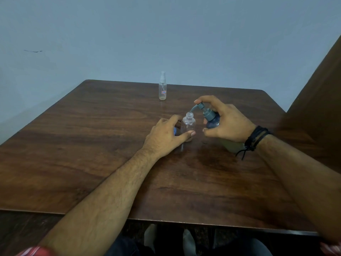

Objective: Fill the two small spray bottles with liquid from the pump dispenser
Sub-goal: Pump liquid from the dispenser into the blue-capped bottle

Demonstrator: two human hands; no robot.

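Note:
A small clear bottle (188, 124) with its cap off stands upright mid-table, and my left hand (167, 136) grips it from the left, thumb across its lower front. A blue piece (46, 133) peeks out under that hand's fingers. My right hand (227, 121) holds the blue pump dispenser (212, 120), tilted left, with the forefinger on its grey pump head (200, 106). The spout tip hangs just above the open neck. A second small spray bottle (162, 87), clear with a white sprayer and a red label, stands capped near the far edge.
The brown wooden table (92, 145) meets a pale blue wall at the back. A dark wooden panel (317, 85) rises at the right. A black cord bracelet (255, 138) circles my right wrist. My knees show below the table's near edge.

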